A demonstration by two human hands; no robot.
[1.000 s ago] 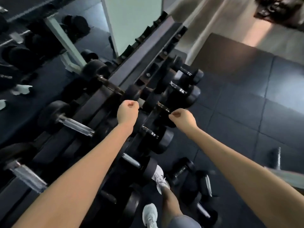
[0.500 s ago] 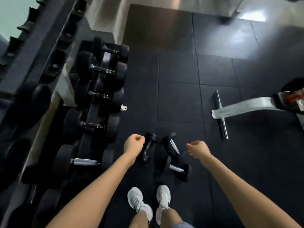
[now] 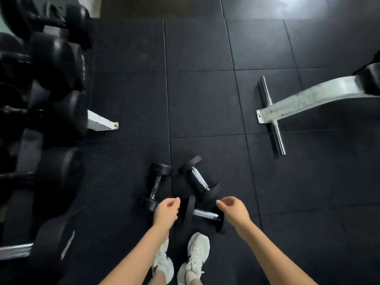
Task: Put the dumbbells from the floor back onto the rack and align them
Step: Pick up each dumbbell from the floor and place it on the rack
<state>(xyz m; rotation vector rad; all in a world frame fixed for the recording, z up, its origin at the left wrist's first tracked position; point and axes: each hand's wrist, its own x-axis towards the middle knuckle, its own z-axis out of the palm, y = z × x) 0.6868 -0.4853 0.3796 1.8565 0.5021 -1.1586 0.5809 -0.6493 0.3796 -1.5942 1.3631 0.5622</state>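
Three small black dumbbells with chrome handles lie on the dark rubber floor just ahead of my white shoes: a left dumbbell (image 3: 156,187), a middle dumbbell (image 3: 199,179) and a near dumbbell (image 3: 204,214). My left hand (image 3: 166,211) hovers above the near end of the left dumbbell, fingers loosely curled, holding nothing. My right hand (image 3: 233,208) hovers over the right end of the near dumbbell, fingers also loosely curled and empty. The dumbbell rack (image 3: 100,122), loaded with larger black dumbbells, runs along the left edge.
A white bench frame (image 3: 308,99) with a chrome crossbar foot (image 3: 271,118) stands on the floor at the right. The rack's white foot sticks out onto the mat at the left. Dark rubber floor tiles (image 3: 205,99) stretch ahead.
My view swung from the rack down to the floor. Both hands lowered from the racked dumbbells toward the three floor dumbbells and loosened from fists to curled fingers.
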